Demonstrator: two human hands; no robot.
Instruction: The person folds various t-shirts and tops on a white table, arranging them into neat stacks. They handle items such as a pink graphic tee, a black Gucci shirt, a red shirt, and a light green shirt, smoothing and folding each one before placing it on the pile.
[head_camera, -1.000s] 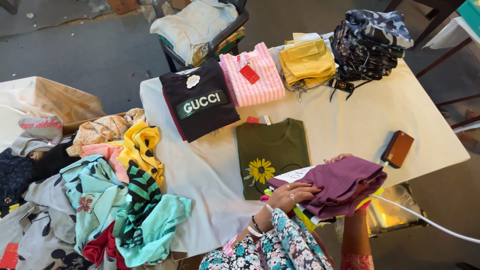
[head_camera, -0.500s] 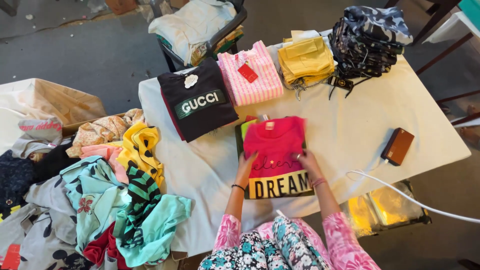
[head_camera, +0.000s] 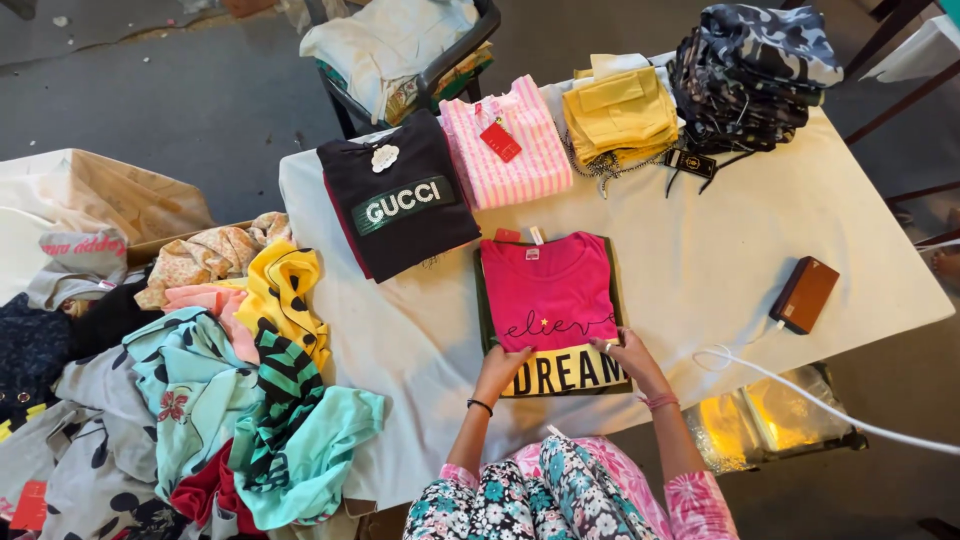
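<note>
Pressing both hands on the near edge of a folded pink T-shirt (head_camera: 549, 300), a person is squaring it on a white table (head_camera: 700, 270) at centre frame.

Head view: the left hand (head_camera: 503, 362) and right hand (head_camera: 628, 355) are lying flat and apart on the shirt's lower band, gripping nothing; the shirt is sitting on a dark green garment (head_camera: 480, 300) just showing beneath. Any uneven push is likely skewing the fold or dragging the green layer. At lower left, the loose clothes heap (head_camera: 200, 400) is crowding the table's edge and could snag, and the white cable (head_camera: 800, 395) at right is running near the right hand's forearm.
</note>
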